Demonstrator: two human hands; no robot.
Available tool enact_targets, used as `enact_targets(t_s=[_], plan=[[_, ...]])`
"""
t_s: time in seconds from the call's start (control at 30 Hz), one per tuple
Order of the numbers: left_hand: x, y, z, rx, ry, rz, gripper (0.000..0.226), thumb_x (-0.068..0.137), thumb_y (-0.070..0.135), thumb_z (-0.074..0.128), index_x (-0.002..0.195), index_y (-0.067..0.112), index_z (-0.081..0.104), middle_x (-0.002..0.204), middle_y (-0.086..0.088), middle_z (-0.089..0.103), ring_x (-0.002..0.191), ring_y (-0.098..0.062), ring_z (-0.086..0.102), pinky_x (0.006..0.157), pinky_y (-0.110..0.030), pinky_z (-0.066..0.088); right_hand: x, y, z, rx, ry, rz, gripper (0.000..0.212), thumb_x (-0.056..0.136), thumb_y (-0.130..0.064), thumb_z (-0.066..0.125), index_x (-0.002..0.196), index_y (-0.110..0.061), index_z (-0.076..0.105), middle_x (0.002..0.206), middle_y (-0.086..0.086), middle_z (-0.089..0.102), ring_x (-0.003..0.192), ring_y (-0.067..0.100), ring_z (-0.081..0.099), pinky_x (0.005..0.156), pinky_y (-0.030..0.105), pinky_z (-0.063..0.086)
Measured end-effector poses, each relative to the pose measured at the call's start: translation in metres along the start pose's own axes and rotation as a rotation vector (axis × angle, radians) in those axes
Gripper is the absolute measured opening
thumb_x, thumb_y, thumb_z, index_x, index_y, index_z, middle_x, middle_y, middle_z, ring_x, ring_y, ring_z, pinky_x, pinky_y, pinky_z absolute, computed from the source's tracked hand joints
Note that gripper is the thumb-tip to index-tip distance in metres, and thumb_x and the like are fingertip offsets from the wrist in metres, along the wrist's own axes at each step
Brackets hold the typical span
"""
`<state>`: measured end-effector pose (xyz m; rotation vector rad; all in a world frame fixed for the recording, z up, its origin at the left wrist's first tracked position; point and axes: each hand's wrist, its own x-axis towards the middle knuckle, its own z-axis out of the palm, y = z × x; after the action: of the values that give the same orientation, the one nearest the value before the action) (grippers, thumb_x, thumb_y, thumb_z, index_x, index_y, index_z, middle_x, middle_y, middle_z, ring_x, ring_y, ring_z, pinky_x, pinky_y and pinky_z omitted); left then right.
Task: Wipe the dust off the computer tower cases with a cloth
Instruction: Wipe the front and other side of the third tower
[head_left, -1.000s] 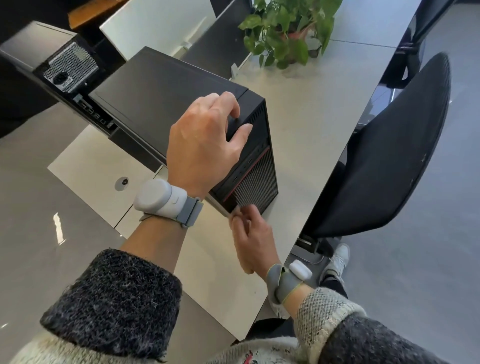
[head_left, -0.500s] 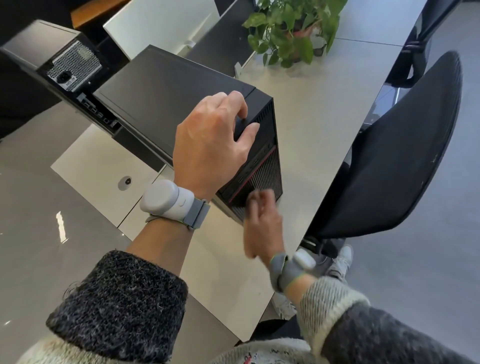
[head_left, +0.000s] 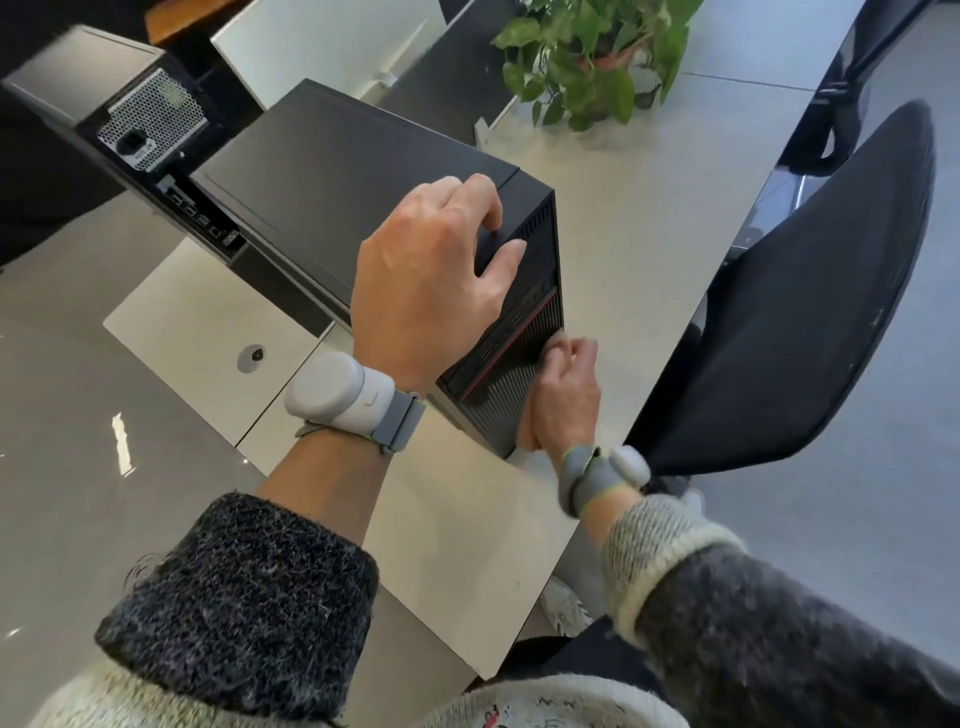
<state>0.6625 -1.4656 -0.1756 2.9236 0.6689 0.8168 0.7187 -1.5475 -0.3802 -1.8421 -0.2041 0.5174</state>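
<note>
Left-hand fingers (head_left: 483, 202) curl over the top front edge of the near tower case (head_left: 337, 197), thumb braced on the front panel, so the left hand (head_left: 431, 280) grips the box from above. Lower down, right-hand fingers (head_left: 576, 353) are bunched tight at the right edge of the ribbed front grille. They appear to pinch a small pale cloth (head_left: 560, 341), though blur makes that hard to confirm. The right hand (head_left: 563, 395) sits low against the grille's right corner.

The case stands upright on the pale desk (head_left: 623, 197), front towards the near right, close to the desk's right edge. A second tower (head_left: 156, 119) stands just behind it at far left, rear vents showing.

The case looks like a stiff, heavy metal and plastic box that will not flex. Its smooth side panels may be slippery, and the grille ribs likely trap dust and snag fabric. The top front corner seems the best place to steady it, well clear of the ports along the red stripe.

A potted plant (head_left: 587, 57) stands at the far end; a black chair (head_left: 805, 291) sits to the right.
</note>
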Motion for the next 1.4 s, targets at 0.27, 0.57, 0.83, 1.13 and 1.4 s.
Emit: enact_targets(t_s=[0.27,0.57,0.83,1.13,1.4], plan=[[-0.002,-0.001,0.0,0.001,0.004,0.006,0.028,0.097,0.043,0.067,0.096,0.016,0.062,0.078,0.007,0.047,0.074,-0.015,0.047,0.062,-0.038,0.052,-0.064,0.017,-0.002,0.033,-0.234,-0.044,0.013,0.108,-0.031,0.048,0.095,-0.027,0.046,0.08,-0.001,0.061,0.072,0.019,0.058,0.063,0.033,0.038],[-0.001,0.002,0.0,0.018,0.001,-0.007,0.027,0.097,0.043,0.065,0.097,0.017,0.061,0.078,0.008,0.047,0.075,-0.015,0.047,0.062,-0.04,0.053,0.008,0.0,-0.011,0.015,0.003,0.021,0.008,0.109,-0.025,0.046,0.107,-0.017,0.048,0.087,0.003,0.061,0.079,0.028,0.055,0.07,0.035,0.032],[-0.002,0.001,0.0,0.005,0.003,0.001,0.028,0.098,0.044,0.066,0.097,0.016,0.062,0.078,0.007,0.048,0.074,-0.015,0.048,0.064,-0.035,0.053,-0.079,0.05,0.009,0.061,-0.291,-0.003,0.015,0.105,-0.032,0.054,0.092,-0.025,0.055,0.081,-0.007,0.071,0.066,0.016,0.063,0.065,0.041,0.054],[-0.002,0.005,-0.001,0.017,0.005,-0.011,0.027,0.097,0.043,0.066,0.096,0.017,0.06,0.077,0.008,0.046,0.073,-0.015,0.047,0.063,-0.038,0.053,0.037,0.02,-0.012,-0.005,0.005,0.068,0.019,0.109,-0.033,0.047,0.113,-0.015,0.05,0.093,0.008,0.064,0.087,0.031,0.058,0.076,0.035,0.038],[-0.002,0.002,0.001,0.016,0.009,-0.003,0.027,0.098,0.043,0.066,0.095,0.017,0.061,0.077,0.008,0.047,0.072,-0.013,0.047,0.063,-0.029,0.047,-0.073,0.058,0.01,0.003,-0.322,0.016,0.013,0.105,-0.032,0.05,0.094,-0.025,0.049,0.074,-0.003,0.063,0.067,0.019,0.059,0.063,0.036,0.047]])
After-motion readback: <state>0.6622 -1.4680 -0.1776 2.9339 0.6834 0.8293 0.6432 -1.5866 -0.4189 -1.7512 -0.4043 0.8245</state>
